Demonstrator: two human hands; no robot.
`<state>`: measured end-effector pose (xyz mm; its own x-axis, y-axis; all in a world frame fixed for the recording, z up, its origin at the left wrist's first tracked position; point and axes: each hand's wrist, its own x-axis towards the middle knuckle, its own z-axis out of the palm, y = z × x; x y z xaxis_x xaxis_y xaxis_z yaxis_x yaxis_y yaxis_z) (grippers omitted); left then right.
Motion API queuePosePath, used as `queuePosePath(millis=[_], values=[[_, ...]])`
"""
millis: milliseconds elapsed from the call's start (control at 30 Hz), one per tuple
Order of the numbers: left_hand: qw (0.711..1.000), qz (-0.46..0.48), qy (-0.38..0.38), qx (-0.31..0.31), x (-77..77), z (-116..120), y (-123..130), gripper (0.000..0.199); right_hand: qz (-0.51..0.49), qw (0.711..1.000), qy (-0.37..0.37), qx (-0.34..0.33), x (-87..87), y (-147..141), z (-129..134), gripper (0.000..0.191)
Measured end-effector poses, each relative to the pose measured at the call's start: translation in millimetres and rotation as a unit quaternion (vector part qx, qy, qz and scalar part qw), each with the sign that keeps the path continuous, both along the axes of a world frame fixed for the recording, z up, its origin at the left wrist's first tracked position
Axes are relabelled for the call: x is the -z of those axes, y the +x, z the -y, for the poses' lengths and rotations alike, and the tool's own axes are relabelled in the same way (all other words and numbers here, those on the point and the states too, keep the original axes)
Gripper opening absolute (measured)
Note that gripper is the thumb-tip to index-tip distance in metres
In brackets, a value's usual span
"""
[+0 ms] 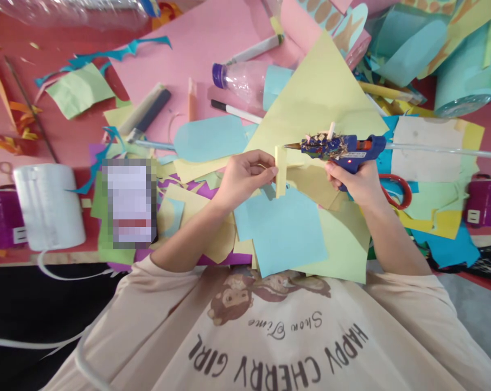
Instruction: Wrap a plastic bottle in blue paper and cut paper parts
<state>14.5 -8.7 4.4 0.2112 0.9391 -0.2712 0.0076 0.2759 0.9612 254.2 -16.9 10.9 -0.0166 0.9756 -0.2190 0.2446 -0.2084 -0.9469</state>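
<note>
Pinched between the thumb and fingers of my left hand (251, 172) is a narrow folded yellow paper strip (281, 172), held upright. My right hand (353, 176) is wrapped round the handle of a blue glue gun (330, 146), which points left. Its nozzle tip is close to the upper part of the strip; whether they touch I cannot tell. A clear glue stick (444, 150) runs out of the gun's back end. Below the strip lies a light blue paper sheet (284, 231), and a large yellow sheet (318, 92) lies behind the gun.
Red-handled scissors (397, 190) lie beside my right forearm. A plastic bottle (245, 81) with a purple cap and a marker (237, 111) are beyond my left hand. At the left are a phone (132, 201) and a white device (50, 206) with a cable. Paper scraps surround them.
</note>
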Motion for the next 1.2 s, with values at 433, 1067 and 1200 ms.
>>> queuePosePath(millis=[433, 1067, 1200], values=[[1.0, 0.006, 0.004, -0.002, 1.6, -0.2, 0.1, 0.016, 0.007, 1.0, -0.003, -0.001, 0.5, -2.4, -4.0, 0.03], [0.999, 0.026, 0.039, -0.026, 5.0, -4.0, -1.4, 0.011, 0.052, 0.998, -0.027, -0.028, -4.6, -2.9, -0.6, 0.032], [0.998, 0.021, 0.053, -0.031, 5.3, -4.2, -2.0, 0.011, 0.048, 0.998, -0.025, -0.034, -4.1, -3.1, -0.5, 0.028]])
